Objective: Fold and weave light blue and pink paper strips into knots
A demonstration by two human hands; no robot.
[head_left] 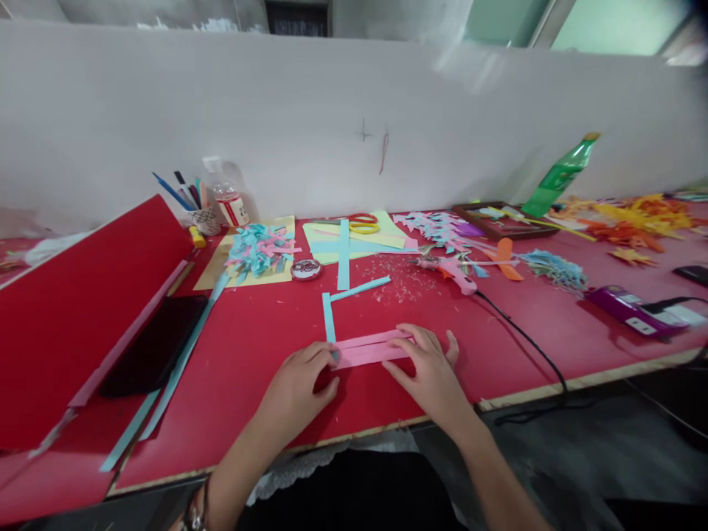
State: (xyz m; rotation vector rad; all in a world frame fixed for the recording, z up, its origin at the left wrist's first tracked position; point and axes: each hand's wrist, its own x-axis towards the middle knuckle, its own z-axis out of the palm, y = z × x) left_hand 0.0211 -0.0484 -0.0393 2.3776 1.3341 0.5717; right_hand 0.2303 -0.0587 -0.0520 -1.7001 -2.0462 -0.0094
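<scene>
Two pink paper strips (368,349) lie one behind the other in front of me on the red table, a narrow gap between them. My left hand (302,380) has its curled fingertips on their left end, with the thumb a little apart below. At the right end, my right hand (434,369) grips the strips with bent fingers, the thumb along the near edge. A light-blue paper strip (329,317) runs up from beside my left fingertips. Another folded blue strip (361,287) slants away from its top.
A pink glue gun (450,273) trails a black cord off the front edge. Behind are scissors (362,223), stacked paper and a pile of paper scraps (257,251). A phone (158,346) lies left by a red board (82,317). A green bottle (561,177) leans at the back right.
</scene>
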